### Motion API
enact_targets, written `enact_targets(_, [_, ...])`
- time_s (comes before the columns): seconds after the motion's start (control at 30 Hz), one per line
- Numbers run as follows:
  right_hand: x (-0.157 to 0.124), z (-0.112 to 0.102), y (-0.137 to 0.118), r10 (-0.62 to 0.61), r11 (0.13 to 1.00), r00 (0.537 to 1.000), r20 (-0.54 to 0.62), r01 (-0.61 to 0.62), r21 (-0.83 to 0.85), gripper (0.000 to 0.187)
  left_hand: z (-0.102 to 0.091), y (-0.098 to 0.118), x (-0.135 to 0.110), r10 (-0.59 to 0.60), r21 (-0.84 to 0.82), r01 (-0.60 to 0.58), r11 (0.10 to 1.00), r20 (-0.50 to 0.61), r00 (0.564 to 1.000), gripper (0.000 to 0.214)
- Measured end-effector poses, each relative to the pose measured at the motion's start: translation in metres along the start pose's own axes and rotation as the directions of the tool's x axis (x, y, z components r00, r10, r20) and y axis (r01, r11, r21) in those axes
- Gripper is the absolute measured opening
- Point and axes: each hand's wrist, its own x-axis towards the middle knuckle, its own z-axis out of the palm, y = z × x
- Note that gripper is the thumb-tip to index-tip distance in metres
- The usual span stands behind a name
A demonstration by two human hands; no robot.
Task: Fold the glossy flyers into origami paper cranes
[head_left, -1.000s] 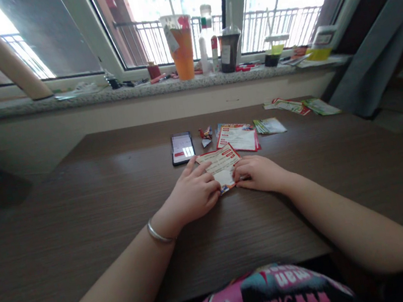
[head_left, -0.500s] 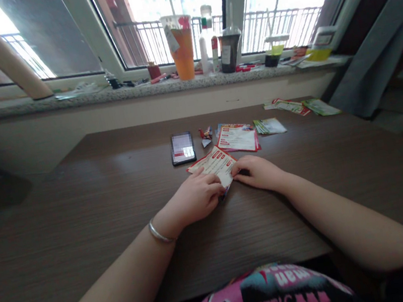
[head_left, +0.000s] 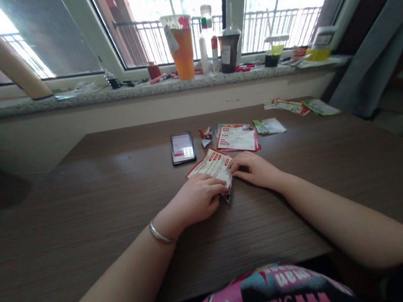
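While both hands press down on a folded red-and-white leaflet at lower centre, the left hand lies flat across its lower edge with fingers together, and the right hand rests curved fingertips on its right side; no pinch shows. The hands hide the leaflet's lower part. It sits on a dark wood-grain table, below and right of a smartphone. Farther up lie a small folded paper scrap, a pile of red-bordered leaflets and a stack of cards. More leaflets lie toward the upper right. An orange cup and a plastic bottle stand on the stone windowsill.
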Motion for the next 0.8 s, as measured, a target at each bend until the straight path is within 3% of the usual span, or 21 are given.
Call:
enact_targets(0.13, [0.0006, -0.0002, -0.0015, 0.029, 0.999, 0.996, -0.079, -0.028, 0.02, 0.004, 0.0006, 0.0019, 0.0008, 0.03, 0.003, -0.03, 1.0, 0.003, 1.0, 0.034])
enact_targets(0.33, [0.0001, 0.001, 0.0007, 0.177, 0.984, 0.968, -0.177, -0.176, 0.021, 0.008, 0.0041, 0.0015, 0.0011, 0.075, -0.025, -0.076, 0.997, -0.01, 0.997, 0.038])
enact_targets(0.57, [0.0015, -0.0007, 0.0013, 0.291, 0.957, 0.945, -0.152, -0.289, 0.032, 0.012, 0.0098, 0.0012, -0.0006, 0.047, -0.052, -0.047, 0.998, -0.006, 0.999, 0.041])
enact_targets(0.8, [0.0024, -0.004, 0.0001, 0.307, 0.946, 0.936, -0.174, -0.32, -0.054, 0.012, 0.0091, 0.0017, 0.0001, 0.053, -0.032, -0.052, 0.998, 0.003, 0.999, 0.043])
